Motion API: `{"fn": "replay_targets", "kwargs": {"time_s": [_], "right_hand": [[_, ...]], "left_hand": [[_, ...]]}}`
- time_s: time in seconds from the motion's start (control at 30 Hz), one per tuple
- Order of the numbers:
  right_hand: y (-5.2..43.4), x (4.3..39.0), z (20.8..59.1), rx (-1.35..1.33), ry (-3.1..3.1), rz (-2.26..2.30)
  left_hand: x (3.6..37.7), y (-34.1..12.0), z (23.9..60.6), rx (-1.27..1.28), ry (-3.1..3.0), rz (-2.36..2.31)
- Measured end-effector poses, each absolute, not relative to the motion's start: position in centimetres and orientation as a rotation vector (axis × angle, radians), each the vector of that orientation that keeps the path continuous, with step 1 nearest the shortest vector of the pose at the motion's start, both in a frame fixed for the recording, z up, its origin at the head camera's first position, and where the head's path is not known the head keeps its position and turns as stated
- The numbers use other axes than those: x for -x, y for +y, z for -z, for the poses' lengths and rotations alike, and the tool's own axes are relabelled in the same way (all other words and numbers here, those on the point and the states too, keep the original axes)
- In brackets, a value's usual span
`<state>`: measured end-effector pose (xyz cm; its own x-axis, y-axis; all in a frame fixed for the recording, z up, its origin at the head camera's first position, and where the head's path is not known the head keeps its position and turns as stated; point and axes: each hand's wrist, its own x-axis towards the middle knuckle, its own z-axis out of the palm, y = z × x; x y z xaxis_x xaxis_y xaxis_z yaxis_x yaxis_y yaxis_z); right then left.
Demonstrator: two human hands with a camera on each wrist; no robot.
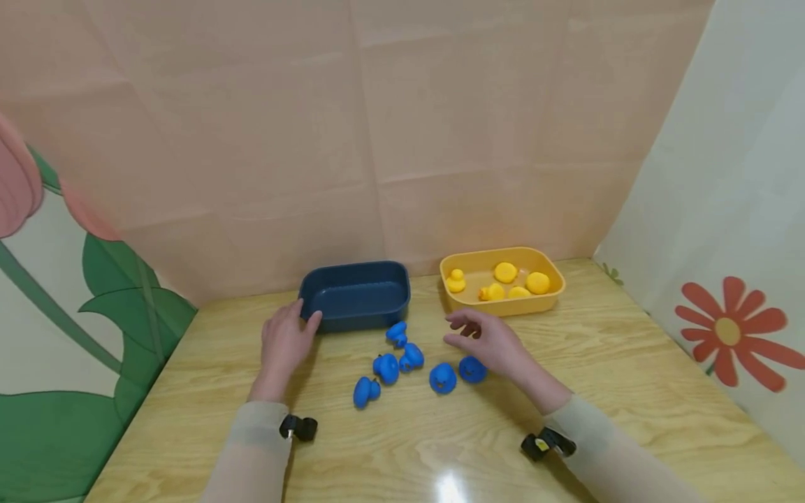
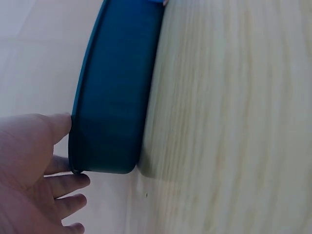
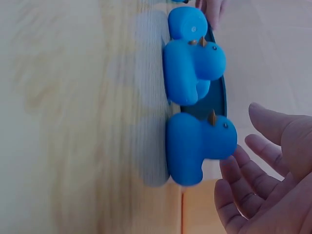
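No text or number is showing legibly; a yellow patch (image 1: 541, 444) on the right wrist camera (image 1: 558, 441) is appearing too small to read.

The place is looking like a decorated play corner: a pinkish backdrop (image 1: 251, 140) is hanging at twelve o'clock, pink tulips (image 1: 15, 178) are showing at nine, a red flower (image 1: 729, 332) is showing at three, and blue toy ducks (image 1: 443, 378) are lying on a wood-grain bench (image 1: 377, 450) at six.

dark blue rectangular tray (image 2: 109, 97) cropped atop the left wrist view, pink painted tulip (image 1: 15, 181) cut at the head view's left
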<state>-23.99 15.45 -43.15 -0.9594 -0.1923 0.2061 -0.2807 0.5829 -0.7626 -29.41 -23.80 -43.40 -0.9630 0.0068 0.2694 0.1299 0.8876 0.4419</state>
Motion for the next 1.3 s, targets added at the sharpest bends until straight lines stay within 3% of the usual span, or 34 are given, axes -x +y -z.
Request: {"fn": "replay_targets", "kwargs": {"time_s": [1.3], "right_hand": [[20.4,21.9,44.0,-0.589,-2.909,-1.452]], "left_hand": [[29.3,-16.8,42.9,0.037,-2.832,0.597]]}}
